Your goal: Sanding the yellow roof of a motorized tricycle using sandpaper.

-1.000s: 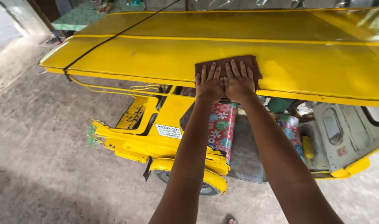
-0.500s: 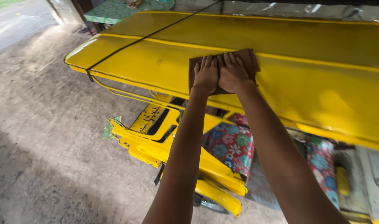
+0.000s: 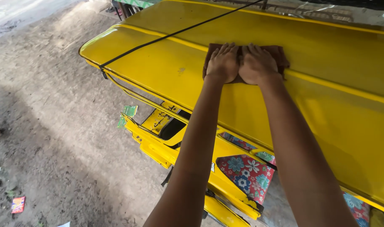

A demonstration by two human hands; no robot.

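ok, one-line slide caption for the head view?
Both hands, left hand and right hand, press a brown cloth flat on a yellow vehicle roof.

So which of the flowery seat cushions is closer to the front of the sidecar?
The red floral cushion between the arms; the other peeks out at the lower right.

Floral seat cushions [image 3: 245, 176], littered dirt ground [image 3: 53, 138]
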